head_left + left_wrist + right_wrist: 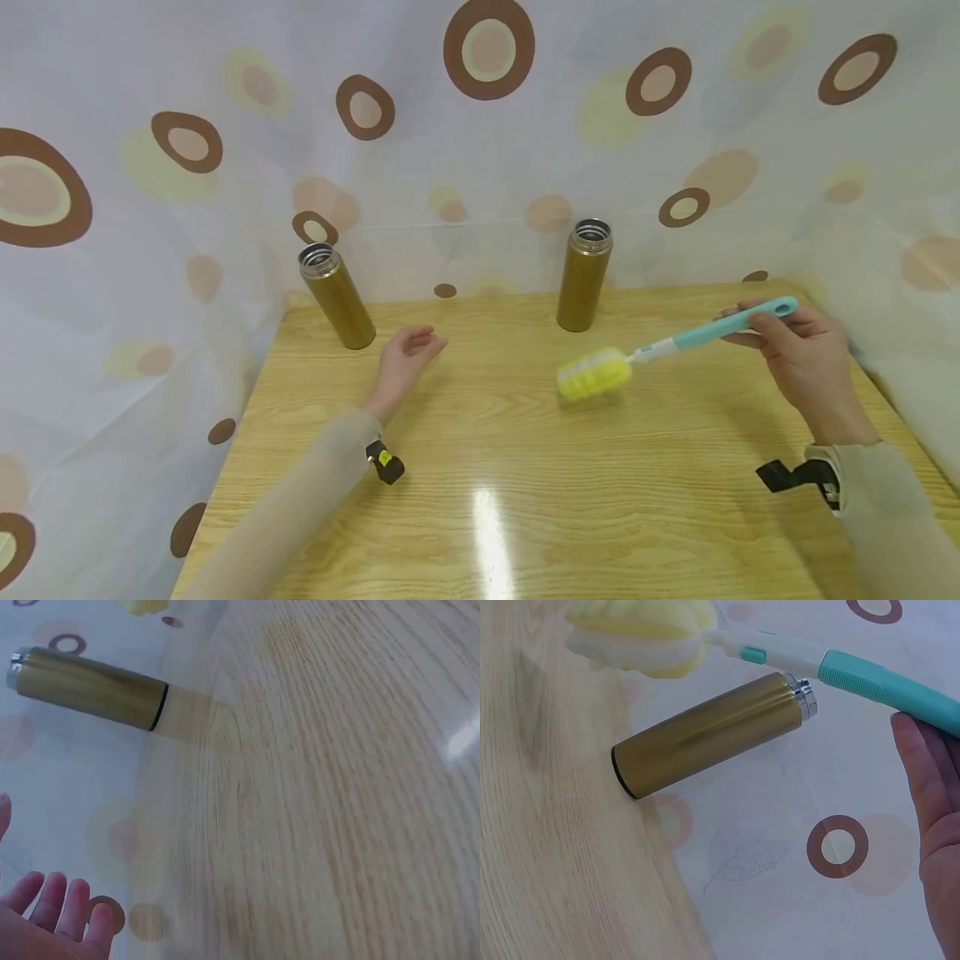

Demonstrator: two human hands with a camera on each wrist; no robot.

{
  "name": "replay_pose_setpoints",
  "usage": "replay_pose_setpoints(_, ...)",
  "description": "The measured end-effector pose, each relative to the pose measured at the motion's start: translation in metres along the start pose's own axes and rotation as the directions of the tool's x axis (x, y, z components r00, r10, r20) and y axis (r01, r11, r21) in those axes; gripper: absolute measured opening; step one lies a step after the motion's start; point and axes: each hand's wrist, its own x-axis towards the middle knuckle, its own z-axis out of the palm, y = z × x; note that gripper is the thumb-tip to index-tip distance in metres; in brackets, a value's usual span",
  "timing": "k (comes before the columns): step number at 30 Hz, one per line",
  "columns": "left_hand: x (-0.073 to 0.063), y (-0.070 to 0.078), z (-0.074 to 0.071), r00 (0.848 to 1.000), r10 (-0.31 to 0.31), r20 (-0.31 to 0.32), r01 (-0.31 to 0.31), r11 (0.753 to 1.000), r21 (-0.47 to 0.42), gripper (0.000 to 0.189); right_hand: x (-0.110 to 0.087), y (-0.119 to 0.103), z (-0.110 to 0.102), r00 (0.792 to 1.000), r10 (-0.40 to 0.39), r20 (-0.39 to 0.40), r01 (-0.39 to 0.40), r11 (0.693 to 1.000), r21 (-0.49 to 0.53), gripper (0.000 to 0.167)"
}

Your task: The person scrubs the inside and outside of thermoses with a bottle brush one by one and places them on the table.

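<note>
My right hand (806,358) pinches the turquoise handle of a bottle brush (705,335) between thumb and fingers. The brush's yellow and white sponge head (641,634) points left, held above the table. Behind it stands an upright, uncapped gold bottle (583,279), which also shows in the right wrist view as a gold bottle (712,735) apart from the brush. My left hand (405,362) hovers with loosely bent fingers, holding nothing. Just left of it a second uncapped gold bottle (337,300) stands, untouched. In the left wrist view the fingers (75,911) are spread slightly.
Both bottles stand near the back edge of the wooden table (480,442). A white sheet with brown and yellow circles (465,167) hangs close behind and along both sides. A small black device is strapped on each wrist.
</note>
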Motion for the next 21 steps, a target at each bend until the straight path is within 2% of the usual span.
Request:
replay_pose_setpoints(4, 0.006, 0.006, 0.013, 0.998, 0.033, 0.048, -0.034, 0.999, 0.020, 0.054, 0.000, -0.005, 0.001, 1.000, -0.003, -0.027, 0.002, 1.000, -0.017, 0.025)
replay_pose_setpoints(8, 0.011, 0.012, 0.026, 0.991, 0.096, 0.091, -0.100, 0.994, 0.045, 0.051, -0.001, -0.008, 0.002, 0.999, -0.006, -0.054, 0.005, 0.999, -0.033, 0.025)
replay_pose_setpoints(12, 0.014, 0.015, 0.036, 0.985, 0.143, 0.099, -0.148, 0.988, 0.042, 0.050, -0.001, -0.009, 0.001, 0.998, -0.009, -0.055, 0.007, 0.999, -0.041, 0.026)
replay_pose_setpoints(21, 0.026, 0.025, 0.060, 0.975, 0.180, 0.129, -0.188, 0.981, 0.054, 0.050, 0.000, -0.014, -0.006, 0.994, -0.052, -0.098, 0.049, 0.998, -0.025, 0.026)
